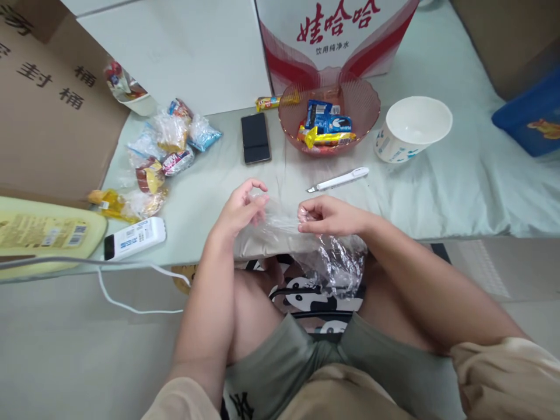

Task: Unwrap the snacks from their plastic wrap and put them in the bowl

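A crinkled clear plastic bag (339,265) hangs over the front edge, its upper part stretched between my two hands. My left hand (244,211) has its index finger curved above the thumb; the thumb and lower fingers meet the bag's left end. On the other end, the fingers of my right hand (330,214) are pinched round the film. Just beyond my right hand lies a white utility knife (339,180) with its blade tip showing. A pink glass bowl (291,131) behind it holds blue and yellow snack packets (326,119).
A black phone (256,139) lies left of the bowl, a white paper tub (400,143) right of it. Wrapped snacks (170,137) are heaped at left, near a white device (135,238) and cable (118,304). Boxes (336,46) line the back; a blue container (531,116) stands right.
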`<control>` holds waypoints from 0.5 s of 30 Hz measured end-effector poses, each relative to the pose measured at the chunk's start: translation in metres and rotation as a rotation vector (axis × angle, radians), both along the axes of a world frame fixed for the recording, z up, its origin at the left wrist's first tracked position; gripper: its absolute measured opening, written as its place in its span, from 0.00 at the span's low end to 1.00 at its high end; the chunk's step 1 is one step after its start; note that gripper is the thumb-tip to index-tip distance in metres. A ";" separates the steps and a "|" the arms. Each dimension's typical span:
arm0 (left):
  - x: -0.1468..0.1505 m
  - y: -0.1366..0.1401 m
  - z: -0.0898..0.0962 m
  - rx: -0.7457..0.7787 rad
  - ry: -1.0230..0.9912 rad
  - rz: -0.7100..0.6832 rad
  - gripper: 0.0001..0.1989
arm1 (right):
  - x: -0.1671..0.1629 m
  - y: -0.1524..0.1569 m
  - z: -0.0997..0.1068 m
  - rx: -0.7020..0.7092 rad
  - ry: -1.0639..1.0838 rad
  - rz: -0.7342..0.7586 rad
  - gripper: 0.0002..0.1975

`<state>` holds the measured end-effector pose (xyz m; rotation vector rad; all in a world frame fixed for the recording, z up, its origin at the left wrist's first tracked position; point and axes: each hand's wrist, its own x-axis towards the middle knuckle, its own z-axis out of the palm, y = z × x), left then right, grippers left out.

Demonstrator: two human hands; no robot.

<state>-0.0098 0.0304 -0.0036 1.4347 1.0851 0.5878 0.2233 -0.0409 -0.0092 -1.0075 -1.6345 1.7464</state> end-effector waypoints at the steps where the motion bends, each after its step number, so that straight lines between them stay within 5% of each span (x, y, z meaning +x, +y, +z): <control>1: -0.002 0.000 0.000 0.000 0.013 -0.009 0.18 | 0.002 -0.002 0.001 -0.029 0.001 0.005 0.15; 7: -0.007 -0.002 0.002 -0.046 -0.033 -0.074 0.21 | 0.005 -0.009 0.003 -0.006 -0.030 -0.013 0.16; 11: -0.013 0.000 0.005 -0.141 -0.406 -0.041 0.29 | 0.009 -0.011 0.010 0.125 0.040 -0.103 0.21; 15: -0.004 0.002 0.004 -0.215 -0.577 0.093 0.34 | 0.009 -0.010 0.010 0.034 0.194 -0.259 0.25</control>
